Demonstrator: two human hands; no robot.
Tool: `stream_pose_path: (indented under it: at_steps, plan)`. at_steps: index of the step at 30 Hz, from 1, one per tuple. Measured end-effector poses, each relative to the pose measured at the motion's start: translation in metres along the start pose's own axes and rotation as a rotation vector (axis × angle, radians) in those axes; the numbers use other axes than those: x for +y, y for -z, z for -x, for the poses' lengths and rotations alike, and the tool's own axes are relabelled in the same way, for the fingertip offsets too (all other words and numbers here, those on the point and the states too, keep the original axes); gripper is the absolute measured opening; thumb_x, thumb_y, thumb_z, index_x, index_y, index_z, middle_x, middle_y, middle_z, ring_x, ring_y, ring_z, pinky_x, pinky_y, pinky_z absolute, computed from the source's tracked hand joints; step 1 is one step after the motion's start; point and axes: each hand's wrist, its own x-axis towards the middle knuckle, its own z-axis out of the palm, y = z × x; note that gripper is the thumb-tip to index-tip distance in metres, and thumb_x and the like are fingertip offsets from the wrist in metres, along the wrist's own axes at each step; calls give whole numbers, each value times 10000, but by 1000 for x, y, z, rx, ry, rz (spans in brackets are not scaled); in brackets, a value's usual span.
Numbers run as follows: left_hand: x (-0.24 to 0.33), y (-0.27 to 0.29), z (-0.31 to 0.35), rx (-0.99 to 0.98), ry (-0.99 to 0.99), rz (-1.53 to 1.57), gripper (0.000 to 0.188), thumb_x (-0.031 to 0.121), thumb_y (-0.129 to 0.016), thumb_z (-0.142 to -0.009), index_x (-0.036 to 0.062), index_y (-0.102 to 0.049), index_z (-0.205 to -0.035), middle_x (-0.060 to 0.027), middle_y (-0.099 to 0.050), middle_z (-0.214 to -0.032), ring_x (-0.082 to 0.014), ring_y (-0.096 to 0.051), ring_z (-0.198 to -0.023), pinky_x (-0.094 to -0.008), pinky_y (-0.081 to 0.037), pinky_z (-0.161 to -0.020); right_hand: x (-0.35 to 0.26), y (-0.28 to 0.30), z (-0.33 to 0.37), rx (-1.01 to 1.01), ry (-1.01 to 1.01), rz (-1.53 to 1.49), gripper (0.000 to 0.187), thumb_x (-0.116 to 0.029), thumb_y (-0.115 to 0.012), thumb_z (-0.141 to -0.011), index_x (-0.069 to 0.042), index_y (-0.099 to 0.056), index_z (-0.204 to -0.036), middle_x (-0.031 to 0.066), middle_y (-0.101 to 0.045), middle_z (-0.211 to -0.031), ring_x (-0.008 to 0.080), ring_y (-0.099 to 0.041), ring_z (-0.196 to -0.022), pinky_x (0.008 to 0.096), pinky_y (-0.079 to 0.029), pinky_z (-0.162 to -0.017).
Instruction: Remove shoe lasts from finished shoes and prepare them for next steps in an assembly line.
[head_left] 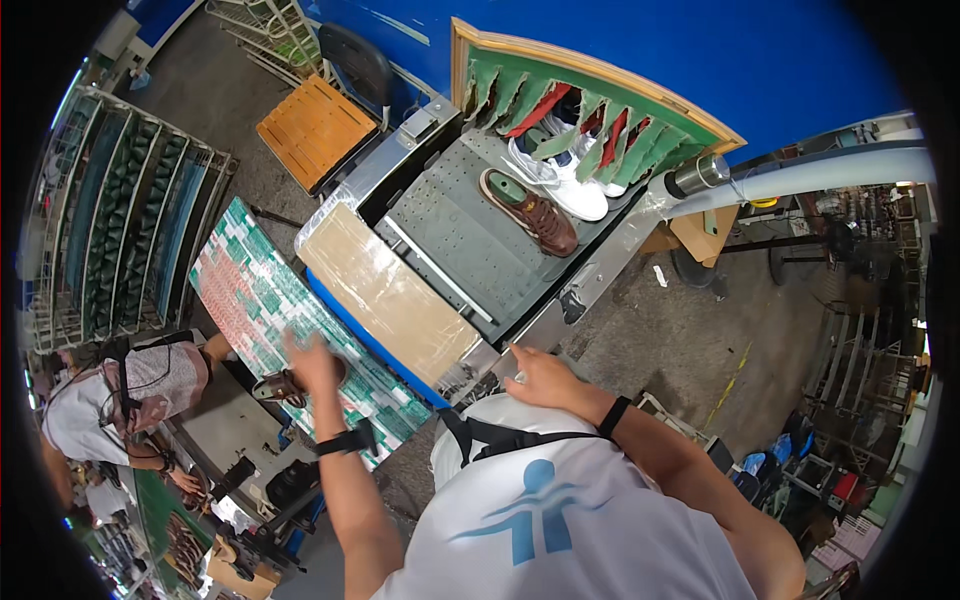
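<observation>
My left hand (315, 368), smeared by motion, is over a dark brown shoe (275, 388) with a green inside, at the taped tabletop. Shoe parts show on both sides of the hand; whether the fingers grip it is unclear. At the near corner of the conveyor's metal frame, my right hand (548, 380) has its index finger and thumb apart, holding nothing. A brown lace-up shoe (535, 215) rests on the grey conveyor belt (450, 240). Behind it are white shoes (575, 190), partly under a torn green curtain (650, 140) with red strips.
The table (235, 265) is covered with green, white and red tape. Between it and the belt lies a tan taped board (385, 285). Beyond stands an orange slatted seat (315, 130). A co-worker (130, 400) is at the left, near a wire rack (120, 220).
</observation>
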Motion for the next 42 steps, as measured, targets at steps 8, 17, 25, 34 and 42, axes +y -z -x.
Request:
stream_pose_path:
  at_steps: [8,17,25,34,42]
  plan:
    - [313,-289,163,-612,62,551,1151,436,-982,-790,-137,-381,-1586,-348,-534,-1561,-408,-546,-1468,-451,-436,-1226,41,36,-1,-36,62,148,852,-414,-778,-888,135,-535,-1491,321,-699,-1200,472,-719,-1113,491,-589,-1003]
    - [328,-289,146,-702,318,812,390,156,-938,-861,5,-772,-1179,-94,-801,-1074,-203,-758,-980,-372,-606,-894,85,51,18,6,-93,82,858,-422,-759,-914,125,-502,-1522,322,-688,-1261,477,-704,-1153,495,-571,-1035]
    - [217,-113,94,-900,387,738,416,211,-833,-929,14,-728,-1280,-51,-761,-1169,-164,-703,-1041,-345,-563,-955,62,39,9,-89,-52,45,841,-412,-780,-884,103,-540,-1504,321,-680,-1308,479,-696,-1177,501,-571,-1034]
    - [82,-8,146,-693,230,422,848,207,-914,-884,-84,-425,-1513,-204,-708,-1370,-260,-726,-1184,-394,-581,-1021,3,8,-3,-87,53,-22,829,-368,-781,-899,117,-527,-1520,271,-715,-1196,438,-704,-1099,486,-573,-955]
    - [63,47,80,-1214,358,313,719,111,-844,-962,-104,-481,-1544,-190,-770,-1173,-244,-751,-716,-348,-640,-653,-108,-7,-22,-80,351,-45,812,-322,-789,-890,124,-512,-1510,267,-705,-1178,433,-700,-1083,488,-567,-950]
